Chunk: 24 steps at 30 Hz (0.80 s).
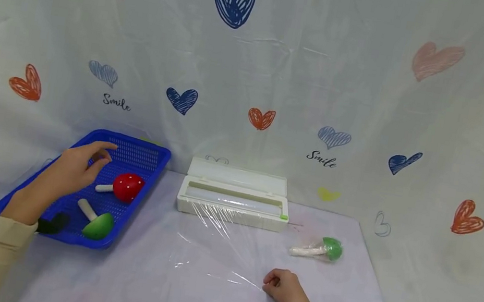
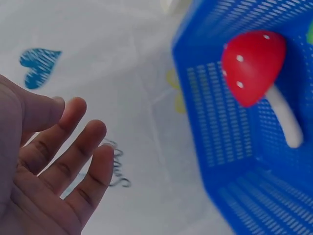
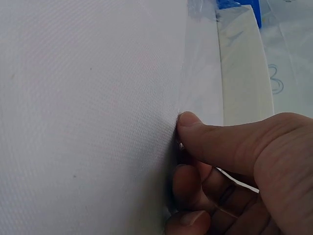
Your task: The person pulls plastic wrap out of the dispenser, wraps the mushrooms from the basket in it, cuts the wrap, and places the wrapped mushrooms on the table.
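Clear plastic wrap (image 1: 207,251) stretches out over the table from a white wrap dispenser (image 1: 232,215) whose lid stands raised. My right hand (image 1: 288,291) pinches the corner of that film between thumb and fingertips; the right wrist view shows the same right hand (image 3: 220,161) close to the tabletop. Over the blue basket (image 1: 155,174) hovers my left hand (image 1: 75,167), its fingers loosely bent and holding nothing. Beneath it lie a red toy mushroom (image 1: 128,187) with white dots and a green toy mushroom (image 1: 99,226). In the left wrist view the left hand (image 2: 63,171) is beside the basket.
Right of the dispenser, a green-capped mushroom wrapped in film (image 1: 331,249) lies on the table (image 1: 144,288). A dark object (image 1: 53,223) shows at the basket's near-left corner. A heart-printed curtain (image 1: 283,73) rises behind the table.
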Motion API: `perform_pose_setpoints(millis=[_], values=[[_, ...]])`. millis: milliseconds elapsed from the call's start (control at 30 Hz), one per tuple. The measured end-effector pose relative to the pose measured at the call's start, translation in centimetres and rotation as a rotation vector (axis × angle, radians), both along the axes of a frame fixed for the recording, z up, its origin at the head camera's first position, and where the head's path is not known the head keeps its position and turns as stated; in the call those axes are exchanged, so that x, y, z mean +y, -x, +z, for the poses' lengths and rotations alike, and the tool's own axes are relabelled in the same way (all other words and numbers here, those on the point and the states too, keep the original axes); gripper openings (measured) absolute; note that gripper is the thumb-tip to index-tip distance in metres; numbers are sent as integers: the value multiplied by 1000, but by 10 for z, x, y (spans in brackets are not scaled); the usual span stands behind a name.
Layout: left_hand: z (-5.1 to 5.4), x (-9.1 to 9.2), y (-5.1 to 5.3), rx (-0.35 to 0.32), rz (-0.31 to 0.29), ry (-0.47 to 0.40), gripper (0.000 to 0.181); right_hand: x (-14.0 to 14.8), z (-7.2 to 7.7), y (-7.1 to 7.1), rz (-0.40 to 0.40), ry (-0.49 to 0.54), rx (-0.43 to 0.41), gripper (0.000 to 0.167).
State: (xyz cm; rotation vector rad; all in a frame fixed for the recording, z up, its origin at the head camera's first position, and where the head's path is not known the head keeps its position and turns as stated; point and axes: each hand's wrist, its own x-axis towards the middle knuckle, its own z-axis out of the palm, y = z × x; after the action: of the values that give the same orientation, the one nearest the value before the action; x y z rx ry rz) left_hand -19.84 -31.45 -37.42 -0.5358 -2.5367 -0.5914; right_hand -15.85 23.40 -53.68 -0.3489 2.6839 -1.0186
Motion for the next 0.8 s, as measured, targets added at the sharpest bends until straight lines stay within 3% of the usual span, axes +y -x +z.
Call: perform_pose_setpoints(millis=[100, 133, 333, 433, 533, 800], values=[[-9, -10, 10, -12, 22, -8, 38, 0, -2, 1, -7, 1, -18, 9], [-12, -13, 13, -44, 29, -14, 37, 0, -2, 1, -10, -1, -25, 9], [-36, -32, 38, -348, 104, -11, 44, 1, -5, 1, -9, 5, -8, 10], [-45, -40, 46, -452, 126, 1, 48, 1, -6, 2, 5, 6, 4, 11], [-55, -47, 52, -501, 133, -3, 51, 0, -5, 2, 2, 3, -1, 11], [-74, -59, 62, -555, 157, -60, 53, -1, -5, 1, -31, -6, -9, 11]])
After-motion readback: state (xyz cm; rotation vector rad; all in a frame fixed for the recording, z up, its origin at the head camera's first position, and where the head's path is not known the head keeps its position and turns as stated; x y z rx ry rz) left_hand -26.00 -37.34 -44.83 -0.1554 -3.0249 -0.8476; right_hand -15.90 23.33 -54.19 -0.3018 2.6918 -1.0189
